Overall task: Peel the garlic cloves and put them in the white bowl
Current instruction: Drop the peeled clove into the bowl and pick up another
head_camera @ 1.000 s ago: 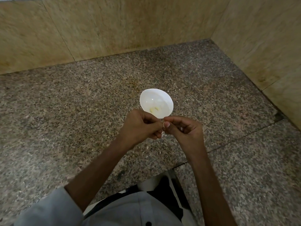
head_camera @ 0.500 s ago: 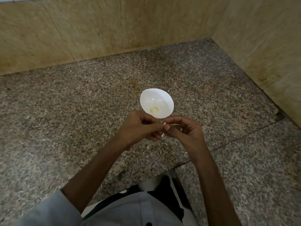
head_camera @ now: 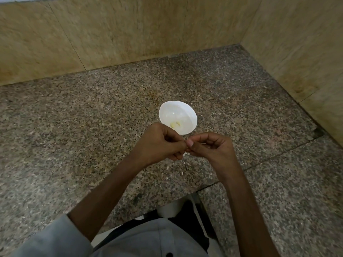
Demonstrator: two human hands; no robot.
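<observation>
A white bowl [head_camera: 183, 112] stands on the speckled granite counter [head_camera: 74, 117] with two peeled garlic cloves [head_camera: 175, 124] lying in its bottom. Just in front of the bowl my left hand [head_camera: 159, 143] and my right hand [head_camera: 213, 148] meet fingertip to fingertip, both curled and pinching one small garlic clove between them. The clove itself is almost wholly hidden by the fingers. A sliver of pale skin [head_camera: 185, 153] shows below the fingertips.
Thin bits of garlic skin [head_camera: 182, 173] lie scattered on the counter below my hands. Beige stone walls [head_camera: 130, 30] close the counter at the back and right. The counter's front edge [head_camera: 148, 210] runs just above my grey shirt.
Both hands stay together in front of the bowl. The fingers have shifted slightly around the clove; the view has moved a little.
</observation>
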